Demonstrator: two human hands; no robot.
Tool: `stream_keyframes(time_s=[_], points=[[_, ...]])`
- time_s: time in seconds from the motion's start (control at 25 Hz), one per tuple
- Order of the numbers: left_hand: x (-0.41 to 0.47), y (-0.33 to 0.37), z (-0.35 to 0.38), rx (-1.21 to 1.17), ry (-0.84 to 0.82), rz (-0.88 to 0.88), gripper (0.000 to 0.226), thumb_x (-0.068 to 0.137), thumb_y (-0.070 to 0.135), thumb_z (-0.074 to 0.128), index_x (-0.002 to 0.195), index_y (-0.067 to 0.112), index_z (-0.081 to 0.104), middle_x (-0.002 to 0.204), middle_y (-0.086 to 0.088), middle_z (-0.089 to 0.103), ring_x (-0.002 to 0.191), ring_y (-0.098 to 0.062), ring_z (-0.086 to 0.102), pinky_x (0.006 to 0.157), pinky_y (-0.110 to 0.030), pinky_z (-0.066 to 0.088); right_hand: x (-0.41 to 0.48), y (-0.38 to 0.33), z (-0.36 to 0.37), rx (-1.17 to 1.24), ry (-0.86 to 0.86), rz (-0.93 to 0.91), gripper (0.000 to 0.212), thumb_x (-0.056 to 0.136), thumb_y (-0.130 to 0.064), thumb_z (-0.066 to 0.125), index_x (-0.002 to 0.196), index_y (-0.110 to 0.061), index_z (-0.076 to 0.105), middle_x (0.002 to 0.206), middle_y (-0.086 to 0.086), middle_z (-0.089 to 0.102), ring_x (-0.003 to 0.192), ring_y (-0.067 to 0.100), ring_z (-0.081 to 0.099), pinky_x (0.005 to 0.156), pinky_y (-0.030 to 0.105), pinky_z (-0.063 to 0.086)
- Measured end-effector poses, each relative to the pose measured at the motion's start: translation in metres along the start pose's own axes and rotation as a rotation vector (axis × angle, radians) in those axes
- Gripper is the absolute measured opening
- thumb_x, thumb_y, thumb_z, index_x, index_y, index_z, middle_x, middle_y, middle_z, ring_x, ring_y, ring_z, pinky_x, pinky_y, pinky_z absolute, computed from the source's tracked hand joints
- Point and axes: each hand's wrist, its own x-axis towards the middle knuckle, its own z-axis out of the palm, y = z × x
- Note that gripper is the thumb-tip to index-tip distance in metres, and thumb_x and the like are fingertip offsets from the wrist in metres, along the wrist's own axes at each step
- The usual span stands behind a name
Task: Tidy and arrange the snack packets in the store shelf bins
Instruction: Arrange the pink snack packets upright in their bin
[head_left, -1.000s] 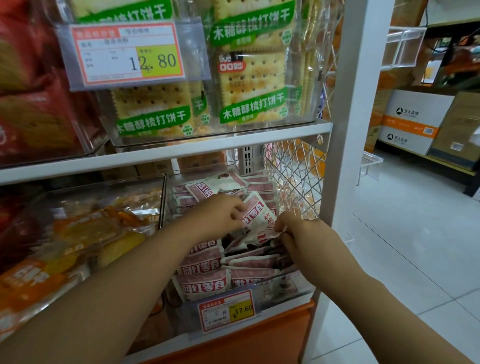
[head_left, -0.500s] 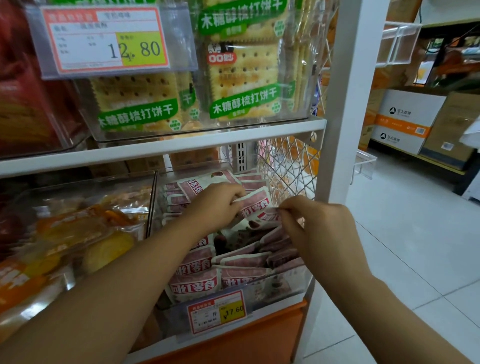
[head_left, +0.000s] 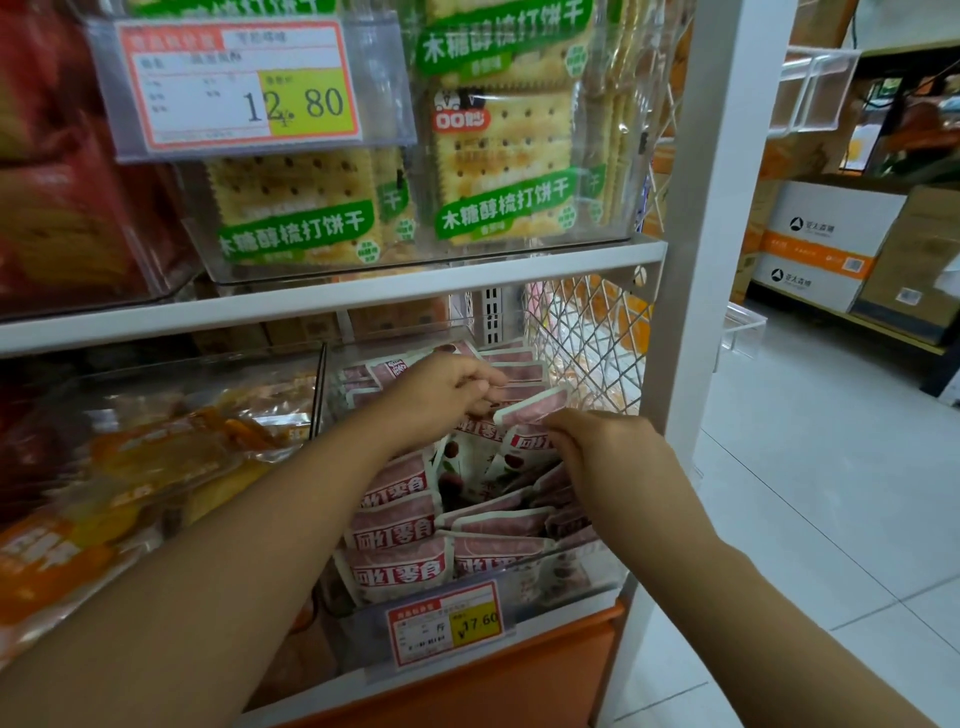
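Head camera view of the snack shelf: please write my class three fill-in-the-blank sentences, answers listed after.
1. The price tag on the bin of pink packets reads ____.
2. The cracker packets above carry ____ labels.
3. The left hand and right hand both reach into the ____ shelf's bin.
Answers: 17.60; green; lower.

Head-worn view looks forward and down, close to the shelf bins (head_left: 613, 569).
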Motion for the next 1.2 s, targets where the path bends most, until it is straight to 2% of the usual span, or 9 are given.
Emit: stream_keyframes(time_s=[0.16, 0.32, 0.48, 0.64, 0.76, 0.84, 0.96, 1.08, 1.2], points=[[0.011, -0.021, -0.008, 0.613, -0.004, 0.108, 0.032, 0.096, 0.012, 0.048, 0.123, 0.020, 0.062, 0.128, -0.002, 0.061, 0.113, -0.018, 0.056, 0.095, -0.034, 0.045, 0.000, -0.006, 0.004, -0.003, -0.126, 0.031, 0.035, 0.096, -0.019, 0.041, 0.129, -0.020, 0.051, 0.115, 0.005, 0.056, 0.109, 0.025, 0.048, 0.089, 0.037, 0.048], [0.013, -0.023, 0.000, 0.821, -0.089, 0.090, 0.040, 0.094, 0.013, 0.046, 0.129, 0.032, 0.054, 0.134, 0.005, 0.055, 0.118, -0.020, 0.052, 0.091, -0.034, 0.043, 0.000, -0.008, 0.004, -0.065, -0.215, 0.059, 0.039, 0.099, -0.034, 0.029, 0.128, -0.022, 0.051, 0.123, 0.005, 0.043, 0.117, 0.024, 0.039, 0.096, 0.036, 0.040], [0.019, -0.023, 0.003, 0.979, -0.047, 0.145, 0.041, 0.092, 0.018, 0.052, 0.132, 0.031, 0.049, 0.133, 0.003, 0.054, 0.118, -0.022, 0.049, 0.091, -0.038, 0.041, 0.002, -0.011, 0.001, -0.073, -0.239, 0.006, 0.039, 0.098, -0.038, 0.028, 0.126, -0.027, 0.053, 0.152, -0.004, 0.012, 0.128, 0.022, 0.030, 0.096, 0.036, 0.041], [0.017, -0.016, 0.002, 1.218, -0.134, 0.036, 0.032, 0.089, 0.043, 0.057, 0.112, 0.021, 0.061, 0.105, -0.002, 0.065, 0.103, -0.024, 0.057, 0.082, -0.035, 0.038, 0.004, -0.006, 0.007, -0.068, -0.254, -0.019, 0.038, 0.098, -0.032, 0.028, 0.128, -0.023, 0.051, 0.140, -0.005, 0.042, 0.117, 0.019, 0.041, 0.096, 0.031, 0.038], [0.008, -0.010, -0.006, 1.172, -0.121, 0.021, 0.027, 0.086, 0.044, 0.060, 0.081, 0.018, 0.062, 0.073, 0.005, 0.054, 0.083, -0.021, 0.057, 0.073, -0.032, 0.035, 0.005, -0.002, 0.012, -0.053, -0.231, 0.005, 0.035, 0.097, -0.030, 0.031, 0.123, -0.019, 0.053, 0.127, -0.004, 0.051, 0.113, 0.019, 0.047, 0.094, 0.030, 0.040], [0.002, -0.013, -0.007, 1.123, -0.006, 0.038, 0.024, 0.086, 0.039, 0.061, 0.073, 0.019, 0.059, 0.069, 0.005, 0.053, 0.076, -0.020, 0.055, 0.072, -0.031, 0.034, 0.005, -0.002, 0.013, -0.036, -0.232, 0.008, 0.035, 0.097, -0.030, 0.032, 0.122, -0.019, 0.054, 0.126, -0.003, 0.052, 0.112, 0.020, 0.048, 0.093, 0.030, 0.042], [-0.002, -0.014, 0.003, 1.163, 0.179, -0.001, 0.015, 0.089, 0.029, 0.058, 0.078, 0.021, 0.060, 0.088, -0.002, 0.065, 0.083, -0.022, 0.060, 0.077, -0.033, 0.033, 0.005, -0.002, 0.012, -0.034, -0.233, 0.012, 0.036, 0.098, -0.030, 0.031, 0.122, -0.019, 0.055, 0.126, -0.003, 0.053, 0.112, 0.021, 0.048, 0.093, 0.031, 0.043], [0.004, -0.015, 0.007, 1.215, 0.058, -0.009, 0.015, 0.088, 0.034, 0.061, 0.085, 0.020, 0.065, 0.123, -0.006, 0.061, 0.098, -0.024, 0.060, 0.091, -0.038, 0.036, 0.003, -0.002, 0.012, -0.059, -0.247, 0.008, 0.038, 0.098, -0.032, 0.030, 0.123, -0.020, 0.055, 0.128, -0.004, 0.052, 0.114, 0.022, 0.047, 0.096, 0.033, 0.043], [0.009, -0.014, -0.013, 0.840, 0.015, -0.033, 0.022, 0.084, 0.043, 0.064, 0.092, 0.024, 0.071, 0.119, 0.002, 0.065, 0.094, -0.018, 0.061, 0.081, -0.030, 0.044, 0.002, -0.003, 0.012, -0.103, -0.270, -0.006, 0.040, 0.098, -0.033, 0.028, 0.126, -0.023, 0.054, 0.129, -0.006, 0.051, 0.115, 0.021, 0.044, 0.098, 0.032, 0.040]])
